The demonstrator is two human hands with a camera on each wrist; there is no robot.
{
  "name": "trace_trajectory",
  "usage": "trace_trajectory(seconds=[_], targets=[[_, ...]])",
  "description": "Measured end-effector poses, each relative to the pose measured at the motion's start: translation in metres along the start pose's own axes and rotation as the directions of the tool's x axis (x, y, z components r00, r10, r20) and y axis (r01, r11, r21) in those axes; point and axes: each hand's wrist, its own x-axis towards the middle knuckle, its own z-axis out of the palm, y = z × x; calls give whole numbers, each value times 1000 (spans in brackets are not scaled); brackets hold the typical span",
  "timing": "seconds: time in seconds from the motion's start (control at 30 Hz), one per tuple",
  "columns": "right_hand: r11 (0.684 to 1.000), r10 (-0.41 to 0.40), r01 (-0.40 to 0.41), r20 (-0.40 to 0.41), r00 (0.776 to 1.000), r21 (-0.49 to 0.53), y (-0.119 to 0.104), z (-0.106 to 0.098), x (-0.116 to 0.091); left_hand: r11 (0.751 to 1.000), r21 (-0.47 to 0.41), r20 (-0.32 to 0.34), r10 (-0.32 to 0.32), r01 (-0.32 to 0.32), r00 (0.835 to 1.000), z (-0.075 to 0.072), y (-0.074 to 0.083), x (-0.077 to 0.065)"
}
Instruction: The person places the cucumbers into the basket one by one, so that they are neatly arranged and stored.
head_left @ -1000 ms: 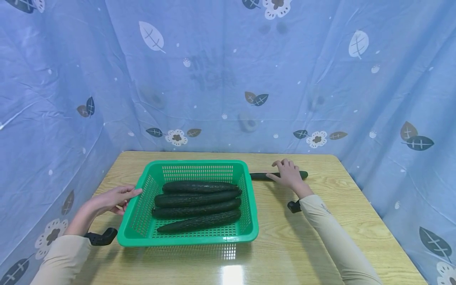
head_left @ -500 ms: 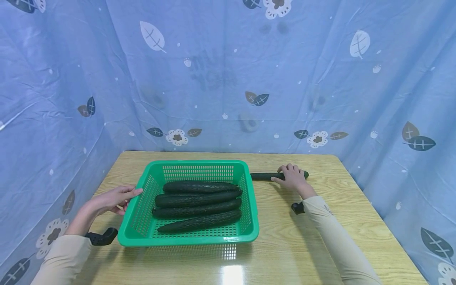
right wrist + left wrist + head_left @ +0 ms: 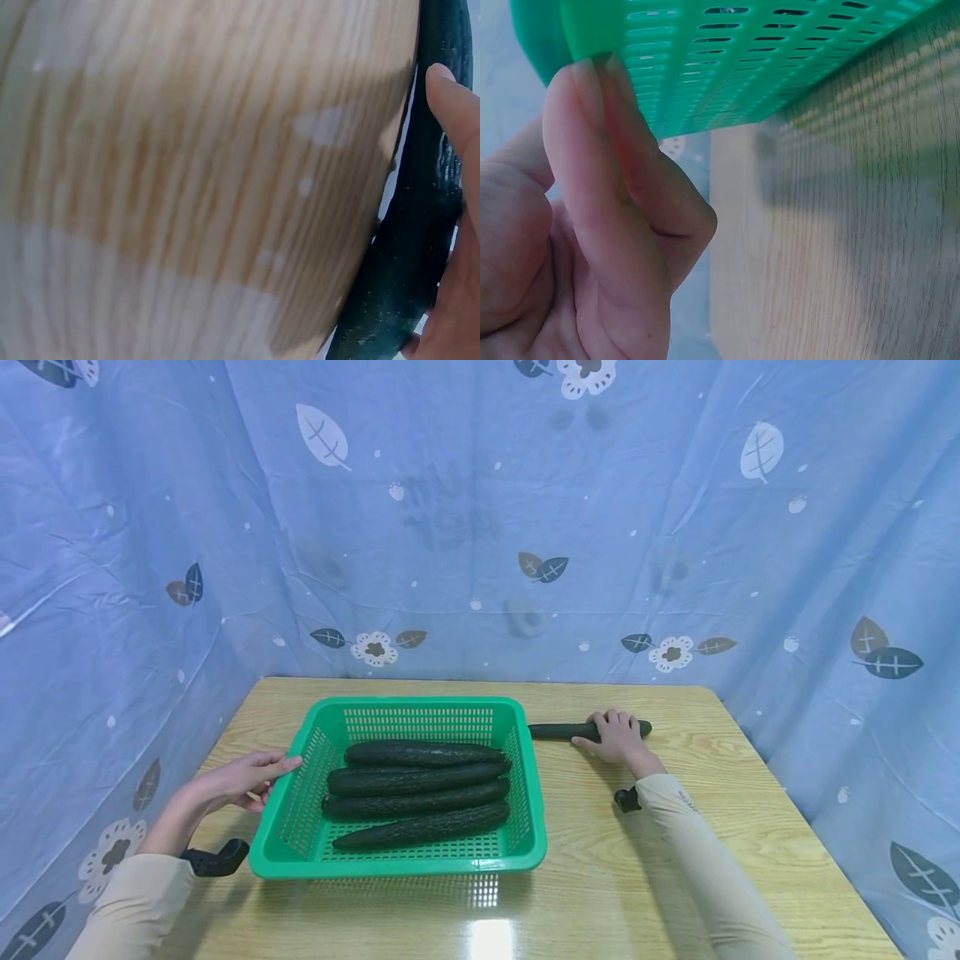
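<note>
A green plastic basket (image 3: 397,865) with slotted walls stands left of the table's middle. Inside it several dark green cucumbers (image 3: 420,827) lie side by side. My left hand (image 3: 240,781) pinches the basket's left rim between thumb and fingers; in the left wrist view the fingertips (image 3: 577,90) press under that rim. To the right of the basket another cucumber (image 3: 555,732) lies on the table, its left end right by the basket wall. My right hand (image 3: 618,739) grips this cucumber near its right end, and in the right wrist view the thumb (image 3: 450,97) lies along its side.
The wooden table (image 3: 585,877) has a glossy top with a bright reflection near the front. A blue patterned curtain (image 3: 465,527) hangs behind it and along both sides. A black camera mount sits under each wrist, the left mount (image 3: 217,860) close to the basket's corner.
My right hand has come down and slightly right onto the loose cucumber, its fingers closing round it. The left hand and the basket have stayed in place.
</note>
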Motion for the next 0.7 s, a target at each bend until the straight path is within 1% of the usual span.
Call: trace_trajectory(seconds=[0.2,0.3,0.57,0.7], targets=[[1000,-19,19,-26,999,6,1,5,0,1000,-4,0,-15,15,1000,0,-2,3],[999,-33,33,-42,999,6,-1,4,-1,1000,-4,-4,-13,13,1000,0,-3,2],[999,-42,43,-32,999,17,0,2,-4,1000,-18,-5,-24,24,1000,2,0,0],[999,-23,24,-22,999,25,-1,-1,-5,1000,-15,-4,-18,18,1000,2,2,-1]])
